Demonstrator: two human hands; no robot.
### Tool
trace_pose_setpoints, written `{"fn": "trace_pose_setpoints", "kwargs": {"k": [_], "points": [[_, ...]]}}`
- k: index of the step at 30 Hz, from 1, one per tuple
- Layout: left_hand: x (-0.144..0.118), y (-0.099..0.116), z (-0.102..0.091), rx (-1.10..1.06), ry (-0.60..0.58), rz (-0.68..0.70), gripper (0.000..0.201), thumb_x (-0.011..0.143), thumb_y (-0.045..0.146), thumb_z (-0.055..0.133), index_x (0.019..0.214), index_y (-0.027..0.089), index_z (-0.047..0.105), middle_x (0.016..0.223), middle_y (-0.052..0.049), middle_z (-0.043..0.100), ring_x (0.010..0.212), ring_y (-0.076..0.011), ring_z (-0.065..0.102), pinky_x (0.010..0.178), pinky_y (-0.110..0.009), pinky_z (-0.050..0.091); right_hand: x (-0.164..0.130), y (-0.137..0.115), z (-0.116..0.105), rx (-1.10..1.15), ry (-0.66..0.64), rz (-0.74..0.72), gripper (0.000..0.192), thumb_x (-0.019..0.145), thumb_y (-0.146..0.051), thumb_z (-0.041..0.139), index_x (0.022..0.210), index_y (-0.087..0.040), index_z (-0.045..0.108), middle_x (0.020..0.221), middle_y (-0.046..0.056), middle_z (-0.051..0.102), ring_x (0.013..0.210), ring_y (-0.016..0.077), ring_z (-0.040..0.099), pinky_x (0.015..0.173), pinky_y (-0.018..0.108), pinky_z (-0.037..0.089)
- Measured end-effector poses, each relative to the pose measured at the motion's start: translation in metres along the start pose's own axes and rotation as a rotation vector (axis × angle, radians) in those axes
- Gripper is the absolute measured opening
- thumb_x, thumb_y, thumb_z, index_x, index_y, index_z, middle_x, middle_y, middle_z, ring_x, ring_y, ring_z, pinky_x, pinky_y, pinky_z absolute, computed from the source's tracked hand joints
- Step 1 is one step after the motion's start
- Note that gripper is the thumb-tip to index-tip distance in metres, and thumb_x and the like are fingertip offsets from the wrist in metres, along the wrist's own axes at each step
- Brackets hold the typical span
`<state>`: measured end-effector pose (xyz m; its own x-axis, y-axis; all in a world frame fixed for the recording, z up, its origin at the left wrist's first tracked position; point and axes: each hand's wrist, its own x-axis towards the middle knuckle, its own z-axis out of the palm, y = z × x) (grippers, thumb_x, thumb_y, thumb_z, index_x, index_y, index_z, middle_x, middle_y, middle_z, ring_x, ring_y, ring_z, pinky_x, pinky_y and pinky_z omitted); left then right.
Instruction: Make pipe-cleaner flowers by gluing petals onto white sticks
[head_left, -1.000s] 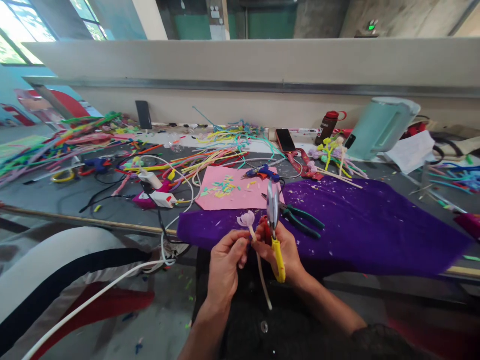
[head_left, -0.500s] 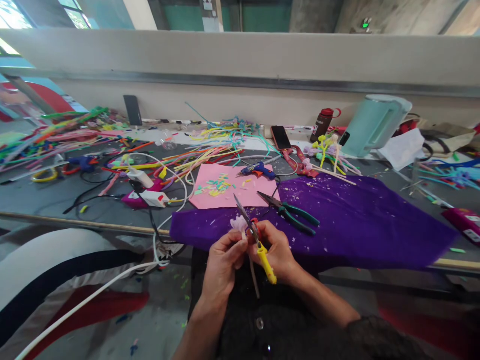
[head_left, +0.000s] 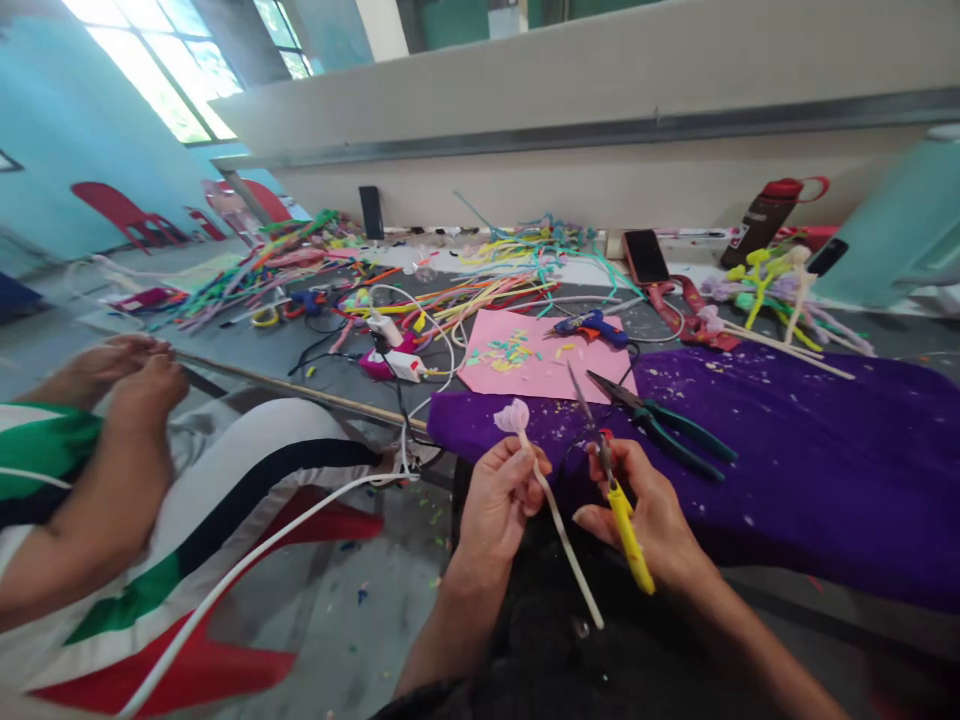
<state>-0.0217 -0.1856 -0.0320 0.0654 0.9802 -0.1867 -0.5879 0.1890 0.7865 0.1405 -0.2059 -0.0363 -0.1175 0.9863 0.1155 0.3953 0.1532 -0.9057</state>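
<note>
Pinched in my left hand (head_left: 501, 495) is a pipe-cleaner flower (head_left: 513, 417), its pale pink head up and its cream stem slanting down to the right. My right hand (head_left: 637, 500) grips scissors (head_left: 624, 525) with a yellow handle, blades pointing up and to the left. The blades are apart from the flower. Behind my hands lies a purple cloth (head_left: 810, 460) sprinkled with light scraps. Green-handled pliers (head_left: 675, 425) rest on it, their jaws over a pink sheet (head_left: 480, 370) that bears small yellow and green clippings. A blue glue gun (head_left: 596, 327) lies at the sheet's far edge.
A co-worker's hands (head_left: 142, 375) are at the left, beside the table edge. A white cable (head_left: 300, 540) crosses near their leg. Pipe cleaners (head_left: 255, 265) heap along the back left. A phone (head_left: 646, 258), a brown bottle (head_left: 761, 225) and a teal jug (head_left: 900, 225) stand behind the cloth.
The view has swung left, bringing the co-worker's arms into sight. My hands have moved apart, and the scissors are now away from the flower, whose stem shows more fully.
</note>
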Motion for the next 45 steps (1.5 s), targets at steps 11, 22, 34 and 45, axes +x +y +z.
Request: {"fn": "trace_pose_setpoints", "kwargs": {"k": [11,22,34,45], "points": [[-0.012,0.004,0.0,-0.051,-0.068,-0.002,0.019,0.066,0.025,0.069,0.068,0.013,0.055,0.055,0.002,0.059,0.032,-0.0004,0.04,0.03,-0.009,0.027,-0.007,-0.009,-0.002,-0.329,-0.017,-0.018,0.039,0.064,-0.034,0.063,0.097,-0.021,0.046,0.075,-0.001,0.056,0.061,0.0144,0.052,0.055,0.026,0.039],[-0.013,-0.002,-0.003,0.072,-0.018,0.075,0.02,0.065,0.028,0.071,0.068,0.013,0.058,0.056,0.0,0.061,0.035,-0.0026,0.045,0.032,-0.01,0.03,-0.009,-0.007,0.001,-0.386,0.056,-0.081,0.04,0.062,-0.036,0.065,0.095,-0.021,0.046,0.076,0.0,0.057,0.064,0.0171,0.055,0.058,0.028,0.039],[-0.014,-0.004,-0.001,0.14,-0.011,0.096,0.018,0.065,0.027,0.071,0.068,0.013,0.06,0.057,0.001,0.061,0.036,-0.0023,0.044,0.033,-0.011,0.029,-0.007,-0.006,0.004,-0.357,0.038,-0.052,0.036,0.064,-0.033,0.063,0.093,-0.02,0.047,0.072,-0.001,0.057,0.061,0.0156,0.054,0.057,0.027,0.038],[-0.014,0.0,0.0,0.192,0.016,0.136,0.02,0.062,0.027,0.072,0.066,0.014,0.058,0.057,0.002,0.061,0.037,-0.0023,0.043,0.035,-0.012,0.028,-0.008,-0.009,0.001,-0.357,-0.007,-0.023,0.027,0.068,-0.034,0.061,0.087,-0.021,0.049,0.062,-0.003,0.053,0.053,0.014,0.051,0.051,0.024,0.035]]}}
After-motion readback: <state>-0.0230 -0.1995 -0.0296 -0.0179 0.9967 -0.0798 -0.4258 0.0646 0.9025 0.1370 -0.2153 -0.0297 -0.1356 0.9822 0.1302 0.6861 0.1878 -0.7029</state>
